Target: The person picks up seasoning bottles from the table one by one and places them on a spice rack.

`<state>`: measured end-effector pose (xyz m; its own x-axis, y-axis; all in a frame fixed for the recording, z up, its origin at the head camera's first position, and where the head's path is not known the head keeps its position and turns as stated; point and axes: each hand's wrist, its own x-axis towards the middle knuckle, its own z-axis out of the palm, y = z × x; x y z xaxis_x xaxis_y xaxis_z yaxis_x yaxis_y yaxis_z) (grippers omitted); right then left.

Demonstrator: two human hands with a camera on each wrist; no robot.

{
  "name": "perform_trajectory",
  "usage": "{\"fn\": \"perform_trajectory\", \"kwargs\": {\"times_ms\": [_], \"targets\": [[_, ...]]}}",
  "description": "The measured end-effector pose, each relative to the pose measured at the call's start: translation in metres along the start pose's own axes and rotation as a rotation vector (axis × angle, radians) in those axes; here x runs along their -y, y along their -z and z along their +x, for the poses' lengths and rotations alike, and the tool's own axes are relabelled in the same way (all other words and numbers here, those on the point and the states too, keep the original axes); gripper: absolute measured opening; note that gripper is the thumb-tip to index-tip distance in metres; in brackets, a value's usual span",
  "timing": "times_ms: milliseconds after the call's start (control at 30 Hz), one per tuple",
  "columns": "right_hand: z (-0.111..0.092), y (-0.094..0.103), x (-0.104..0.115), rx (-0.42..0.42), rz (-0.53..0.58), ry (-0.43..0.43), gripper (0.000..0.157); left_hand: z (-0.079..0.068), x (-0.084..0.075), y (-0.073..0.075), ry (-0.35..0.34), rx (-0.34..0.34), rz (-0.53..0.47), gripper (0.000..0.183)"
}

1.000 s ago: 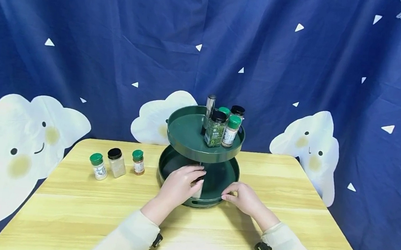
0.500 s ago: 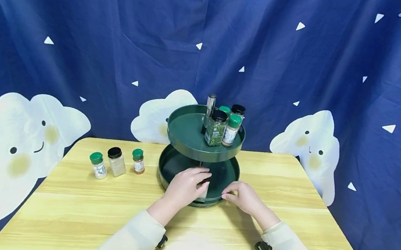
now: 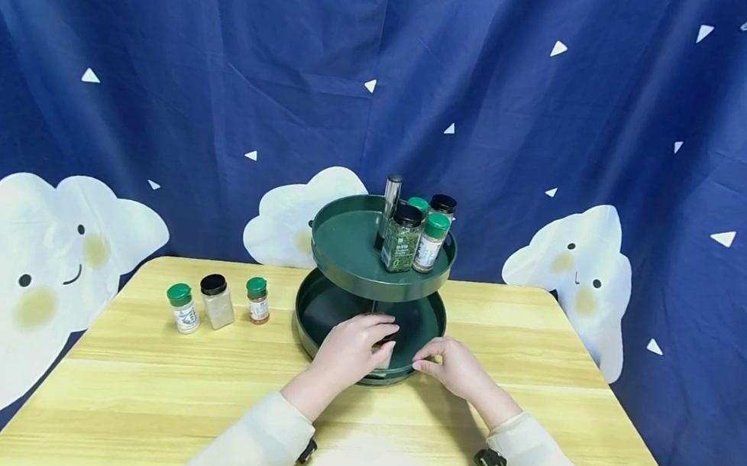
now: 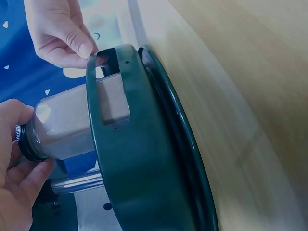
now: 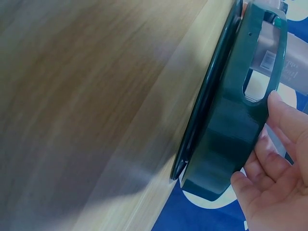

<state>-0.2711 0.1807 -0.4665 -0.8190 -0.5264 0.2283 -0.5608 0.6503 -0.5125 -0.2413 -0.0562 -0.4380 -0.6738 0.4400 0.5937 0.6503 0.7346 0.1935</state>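
My left hand [image 3: 349, 353] reaches into the lower tier of a dark green two-tier turntable tray [image 3: 377, 291]. In the left wrist view, its fingers and thumb grip the black lid of a clear spice jar [image 4: 65, 120] with pale contents. The jar stands inside the lower tray's wall [image 4: 139, 144], partly seen through the handle slot. At that tray's front right, my right hand [image 3: 458, 369] pinches the rim [image 5: 236, 120] between thumb and fingers. The hand and upper tier hide most of the jar in the head view.
A green-lidded spice jar [image 3: 183, 309], a black-lidded jar [image 3: 218, 304] and a small green-lidded jar [image 3: 258, 302] stand on the wooden table [image 3: 155, 393] at left. Several jars, including one of green herbs [image 3: 403, 240], stand on the upper tier around a metal post [image 3: 390, 208].
My left hand has shifted right along the lower tray with the spice jar, mostly in the first half second. My right hand stays at the rim.
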Motion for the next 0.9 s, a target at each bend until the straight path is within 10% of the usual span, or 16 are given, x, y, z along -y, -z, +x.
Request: {"fn": "perform_trajectory", "kwargs": {"times_ms": [900], "targets": [[0.0001,0.0003,-0.0010,0.001,-0.004,-0.015,0.004,-0.0012,-0.0058,-0.0068,0.049,0.073,0.011,0.026]]}}
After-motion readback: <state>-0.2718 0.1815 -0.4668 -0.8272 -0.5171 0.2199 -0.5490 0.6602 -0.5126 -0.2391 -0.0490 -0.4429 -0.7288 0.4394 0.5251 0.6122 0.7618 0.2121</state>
